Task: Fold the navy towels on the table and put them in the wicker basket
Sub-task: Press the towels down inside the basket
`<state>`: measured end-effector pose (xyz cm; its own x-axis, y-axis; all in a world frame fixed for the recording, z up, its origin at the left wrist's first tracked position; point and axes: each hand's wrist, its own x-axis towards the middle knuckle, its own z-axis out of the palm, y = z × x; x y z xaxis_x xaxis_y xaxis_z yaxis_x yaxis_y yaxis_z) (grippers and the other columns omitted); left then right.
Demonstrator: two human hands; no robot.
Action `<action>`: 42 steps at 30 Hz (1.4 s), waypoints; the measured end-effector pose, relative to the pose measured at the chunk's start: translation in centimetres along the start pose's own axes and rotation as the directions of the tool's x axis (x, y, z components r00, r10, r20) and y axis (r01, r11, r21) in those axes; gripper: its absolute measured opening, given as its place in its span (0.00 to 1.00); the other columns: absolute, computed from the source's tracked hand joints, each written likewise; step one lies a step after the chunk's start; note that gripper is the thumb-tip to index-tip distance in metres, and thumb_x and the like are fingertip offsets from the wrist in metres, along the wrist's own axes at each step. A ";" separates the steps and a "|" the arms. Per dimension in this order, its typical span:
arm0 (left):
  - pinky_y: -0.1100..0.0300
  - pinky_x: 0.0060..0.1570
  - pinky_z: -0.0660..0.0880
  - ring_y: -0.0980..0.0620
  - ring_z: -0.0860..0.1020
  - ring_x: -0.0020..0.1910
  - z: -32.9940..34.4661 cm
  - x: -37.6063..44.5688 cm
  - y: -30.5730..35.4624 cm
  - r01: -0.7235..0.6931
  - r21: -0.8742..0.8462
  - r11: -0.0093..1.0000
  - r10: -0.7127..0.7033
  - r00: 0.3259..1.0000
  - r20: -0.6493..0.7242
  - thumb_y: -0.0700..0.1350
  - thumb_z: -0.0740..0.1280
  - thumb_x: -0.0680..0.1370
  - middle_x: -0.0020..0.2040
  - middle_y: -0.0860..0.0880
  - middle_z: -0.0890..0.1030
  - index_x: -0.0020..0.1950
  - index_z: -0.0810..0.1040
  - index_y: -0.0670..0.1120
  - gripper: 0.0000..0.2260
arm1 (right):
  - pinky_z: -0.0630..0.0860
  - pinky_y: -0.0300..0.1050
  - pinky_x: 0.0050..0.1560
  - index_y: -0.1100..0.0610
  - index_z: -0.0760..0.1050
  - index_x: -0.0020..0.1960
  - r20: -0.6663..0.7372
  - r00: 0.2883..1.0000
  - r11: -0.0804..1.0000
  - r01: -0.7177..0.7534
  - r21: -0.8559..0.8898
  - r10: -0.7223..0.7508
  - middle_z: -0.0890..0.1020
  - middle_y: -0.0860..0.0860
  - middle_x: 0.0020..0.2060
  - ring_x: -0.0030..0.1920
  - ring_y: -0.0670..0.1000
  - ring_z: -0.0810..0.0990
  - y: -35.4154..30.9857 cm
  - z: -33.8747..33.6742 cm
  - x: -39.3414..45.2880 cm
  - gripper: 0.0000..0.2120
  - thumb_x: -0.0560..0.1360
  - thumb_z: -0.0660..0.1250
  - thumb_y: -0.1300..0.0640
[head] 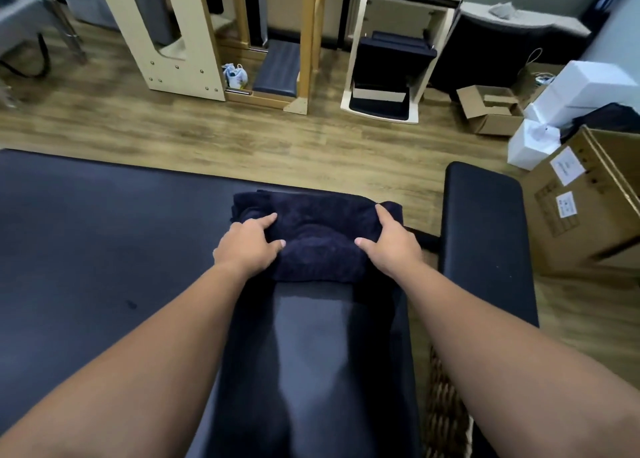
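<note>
A folded navy towel (317, 236) lies on the black padded table (104, 232), near its far right edge. My left hand (247, 246) grips the towel's left side, thumb on top and fingers curled round the edge. On the right side my right hand (389, 243) holds it the same way. The towel bulges upward between the two hands. Part of the wicker basket (445, 402) shows on the floor at the lower right, between the table and my right forearm; its inside is hidden.
A black padded bench (485, 236) stands to the right of the table. Cardboard boxes (585, 198) and white boxes (575, 90) crowd the floor at the far right. Wooden exercise frames (180, 42) and a white stand (384, 59) line the far wall across a wood floor.
</note>
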<state>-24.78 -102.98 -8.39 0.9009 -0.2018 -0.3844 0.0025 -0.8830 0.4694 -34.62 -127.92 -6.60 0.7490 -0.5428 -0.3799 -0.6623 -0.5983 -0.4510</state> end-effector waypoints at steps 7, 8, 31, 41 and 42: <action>0.55 0.66 0.72 0.47 0.74 0.69 4.0 -11.3 3.1 -0.037 -0.093 0.995 0.039 0.999 0.023 0.54 0.78 0.71 0.67 0.52 0.80 0.72 0.75 0.59 0.30 | 0.74 0.51 0.61 0.36 0.55 0.79 -0.036 0.999 0.997 -0.023 0.079 0.026 0.78 0.50 0.68 0.67 0.59 0.75 9.6 -1.8 -9.2 0.38 0.75 0.70 0.41; 0.55 0.65 0.72 0.47 0.75 0.68 4.8 -12.8 3.5 -0.039 -0.105 0.994 0.042 0.999 0.023 0.54 0.79 0.71 0.66 0.53 0.80 0.71 0.76 0.59 0.29 | 0.74 0.51 0.61 0.35 0.55 0.79 -0.037 0.999 0.995 -0.035 0.094 0.039 0.77 0.50 0.68 0.67 0.59 0.75 11.2 -1.8 -10.4 0.38 0.75 0.71 0.40; 0.57 0.59 0.73 0.49 0.78 0.59 33.7 -43.2 10.6 -0.289 0.178 0.941 0.220 0.919 0.327 0.56 0.69 0.77 0.56 0.47 0.79 0.75 0.67 0.65 0.26 | 0.79 0.48 0.53 0.36 0.50 0.80 0.024 0.902 0.901 -0.431 0.060 0.430 0.81 0.55 0.53 0.51 0.56 0.81 48.3 -0.5 -38.7 0.41 0.75 0.70 0.38; 0.39 0.67 0.58 0.32 0.51 0.76 33.6 -46.7 13.2 -0.575 0.631 0.521 0.343 0.818 0.462 0.48 0.58 0.81 0.79 0.34 0.38 0.82 0.47 0.52 0.32 | 0.68 0.59 0.64 0.46 0.54 0.81 -0.031 0.955 0.858 -0.280 -0.430 0.296 0.51 0.61 0.77 0.69 0.64 0.60 44.0 1.0 -39.7 0.38 0.75 0.67 0.49; 0.41 0.65 0.63 0.33 0.57 0.72 33.6 -46.7 13.3 -0.573 0.609 0.548 0.329 0.817 0.474 0.48 0.60 0.80 0.79 0.35 0.40 0.81 0.49 0.51 0.33 | 0.71 0.57 0.63 0.46 0.52 0.81 0.013 0.947 0.871 -0.288 -0.398 0.320 0.52 0.60 0.75 0.67 0.63 0.61 43.8 1.1 -39.6 0.38 0.76 0.66 0.48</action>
<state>-81.40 -119.49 -10.90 0.5314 -0.6557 -0.5363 -0.7794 -0.6266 -0.0063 -93.24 -132.01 -12.18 0.4982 -0.6979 -0.5146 -0.7999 -0.5989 0.0379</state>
